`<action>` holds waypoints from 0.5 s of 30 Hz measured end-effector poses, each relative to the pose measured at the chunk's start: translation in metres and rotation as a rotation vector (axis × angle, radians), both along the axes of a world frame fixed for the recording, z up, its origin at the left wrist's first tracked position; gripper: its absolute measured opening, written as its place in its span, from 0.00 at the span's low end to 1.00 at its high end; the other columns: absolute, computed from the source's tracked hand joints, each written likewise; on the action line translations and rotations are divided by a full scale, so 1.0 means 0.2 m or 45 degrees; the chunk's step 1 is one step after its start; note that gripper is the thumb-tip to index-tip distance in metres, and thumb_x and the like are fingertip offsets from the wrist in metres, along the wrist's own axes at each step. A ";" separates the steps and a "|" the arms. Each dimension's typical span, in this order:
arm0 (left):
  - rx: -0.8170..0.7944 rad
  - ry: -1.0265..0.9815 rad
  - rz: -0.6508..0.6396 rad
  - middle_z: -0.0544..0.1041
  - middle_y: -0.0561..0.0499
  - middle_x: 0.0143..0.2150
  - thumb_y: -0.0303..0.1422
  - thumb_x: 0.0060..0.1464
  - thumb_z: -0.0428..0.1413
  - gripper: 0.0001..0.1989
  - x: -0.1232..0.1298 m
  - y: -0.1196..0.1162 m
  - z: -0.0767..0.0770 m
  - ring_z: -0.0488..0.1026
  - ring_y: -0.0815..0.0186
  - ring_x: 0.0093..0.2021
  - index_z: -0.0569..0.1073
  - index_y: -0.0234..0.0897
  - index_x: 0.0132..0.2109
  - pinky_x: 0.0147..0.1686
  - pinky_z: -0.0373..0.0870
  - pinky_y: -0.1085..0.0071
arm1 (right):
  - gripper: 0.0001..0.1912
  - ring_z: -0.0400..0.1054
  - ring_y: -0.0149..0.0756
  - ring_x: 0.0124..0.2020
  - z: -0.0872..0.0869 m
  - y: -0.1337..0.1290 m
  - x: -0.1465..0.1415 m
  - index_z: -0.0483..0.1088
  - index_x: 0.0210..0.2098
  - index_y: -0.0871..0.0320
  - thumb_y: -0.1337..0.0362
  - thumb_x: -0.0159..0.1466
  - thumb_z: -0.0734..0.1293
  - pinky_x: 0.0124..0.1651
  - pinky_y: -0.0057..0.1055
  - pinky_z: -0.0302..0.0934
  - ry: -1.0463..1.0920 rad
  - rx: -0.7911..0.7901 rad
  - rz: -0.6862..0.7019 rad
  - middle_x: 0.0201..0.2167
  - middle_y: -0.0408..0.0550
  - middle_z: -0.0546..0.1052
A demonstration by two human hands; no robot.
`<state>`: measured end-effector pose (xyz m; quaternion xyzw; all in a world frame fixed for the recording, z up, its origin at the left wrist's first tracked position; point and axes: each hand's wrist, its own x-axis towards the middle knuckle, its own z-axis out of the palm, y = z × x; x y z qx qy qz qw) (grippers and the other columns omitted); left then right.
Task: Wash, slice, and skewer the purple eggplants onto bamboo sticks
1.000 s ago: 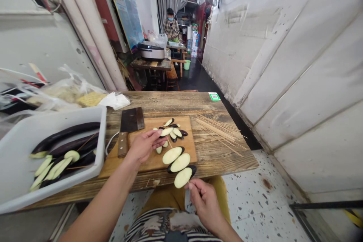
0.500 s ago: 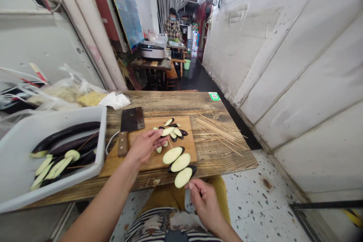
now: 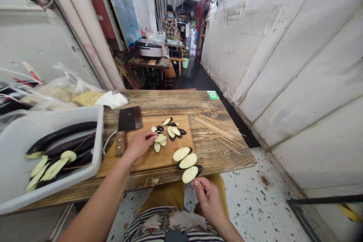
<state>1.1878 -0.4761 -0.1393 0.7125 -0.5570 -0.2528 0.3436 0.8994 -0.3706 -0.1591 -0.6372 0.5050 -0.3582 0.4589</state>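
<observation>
Worktop point(image 3: 159, 102): brown wood planks. On it: white bin point(image 3: 100, 136) at left, cutting board point(image 3: 170, 159) mid, loose thin sticks point(image 3: 219, 130) right of board, green-white QR sticker point(image 3: 213, 95) near far right corner. Plastic bags point(image 3: 61, 90) behind bin, white crumpled paper or cloth point(image 3: 112, 100) beside them. Small scrap point(image 3: 154, 181) at near edge.

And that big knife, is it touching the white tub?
Apart. The head view shows wooden table and a pale cord between the knife and the tub.
</observation>
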 end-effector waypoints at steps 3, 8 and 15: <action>0.021 0.503 0.133 0.79 0.48 0.31 0.44 0.41 0.60 0.20 -0.02 0.00 0.03 0.72 0.65 0.29 0.78 0.33 0.38 0.30 0.68 0.71 | 0.17 0.53 0.29 0.20 0.02 0.00 0.01 0.72 0.33 0.62 0.58 0.66 0.57 0.22 0.23 0.48 -0.012 -0.004 0.044 0.18 0.40 0.61; 0.102 1.121 0.168 0.75 0.51 0.23 0.35 0.35 0.67 0.17 -0.09 0.02 0.07 0.65 0.75 0.20 0.77 0.29 0.33 0.18 0.59 0.81 | 0.16 0.58 0.31 0.22 0.04 0.01 0.06 0.73 0.32 0.60 0.58 0.66 0.58 0.24 0.23 0.53 -0.036 -0.054 0.134 0.17 0.40 0.63; 0.186 1.325 0.249 0.78 0.45 0.28 0.26 0.43 0.63 0.09 -0.15 0.04 0.11 0.75 0.70 0.26 0.76 0.28 0.35 0.24 0.70 0.79 | 0.16 0.60 0.32 0.24 0.07 0.01 0.07 0.73 0.32 0.60 0.59 0.66 0.57 0.26 0.24 0.54 -0.033 -0.067 0.160 0.16 0.40 0.60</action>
